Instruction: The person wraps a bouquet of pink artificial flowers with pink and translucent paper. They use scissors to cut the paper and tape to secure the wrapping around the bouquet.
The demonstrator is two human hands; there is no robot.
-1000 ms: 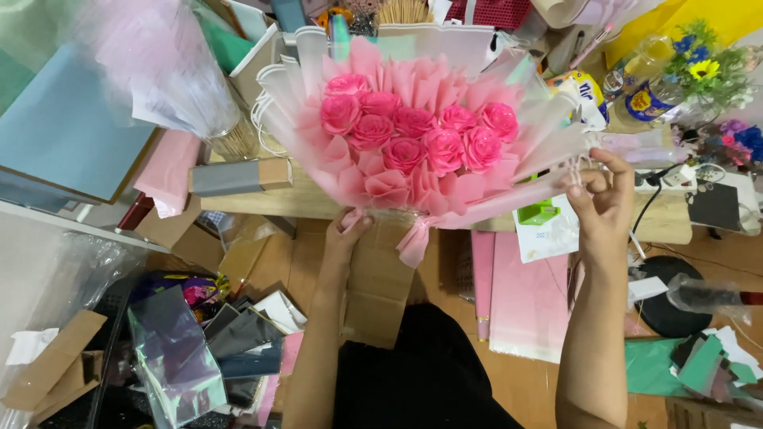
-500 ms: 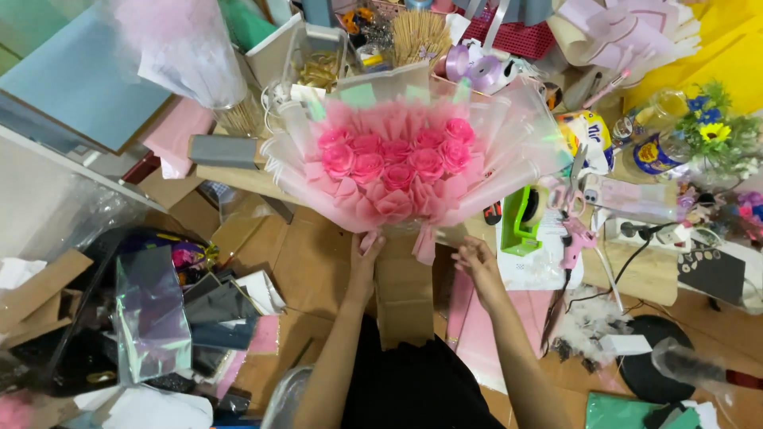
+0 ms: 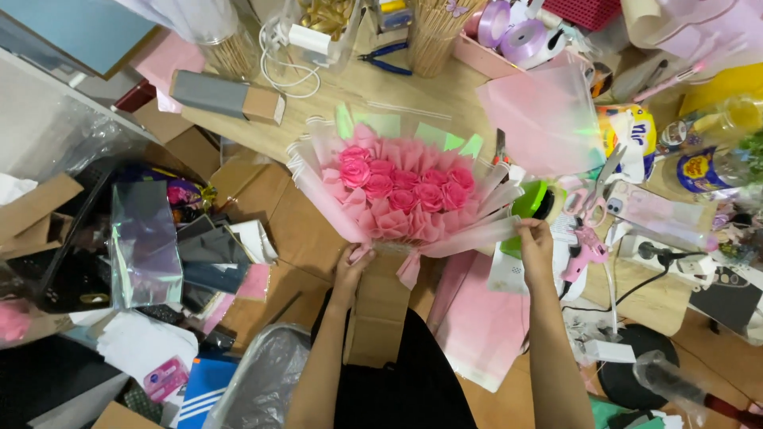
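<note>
- Bouquet point(image 3: 405, 195) of pink roses sits in front of the person, above a brown cardboard box point(image 3: 380, 306), wrapped in pink and clear sheets with pale green corners poking out at the back.
- I count about ten rose heads; the ones low in the bunch sink into the pink paper ruffles, so the count is not sure.
- The stem end is hidden: the left hand point(image 3: 352, 266) has its grip clenched round the base under the wrap, and a pink ribbon tail point(image 3: 409, 270) hangs just beside it.
- The right hand point(image 3: 534, 238) pinches the right edge of the clear wrapping; its fingertips are partly covered by the sheet.
- A bright green thing point(image 3: 531, 202) sits behind that hand, half hidden; I cannot tell what it is.
- One pink glue gun point(image 3: 582, 253) lies on the wooden surface point(image 3: 358, 91) to the right, near a pair of scissors point(image 3: 592, 195).
- Two lilac ribbon rolls point(image 3: 509, 28) are cut off at the top edge.
- One iridescent bag point(image 3: 145, 250) stands among the floor clutter on the left.
</note>
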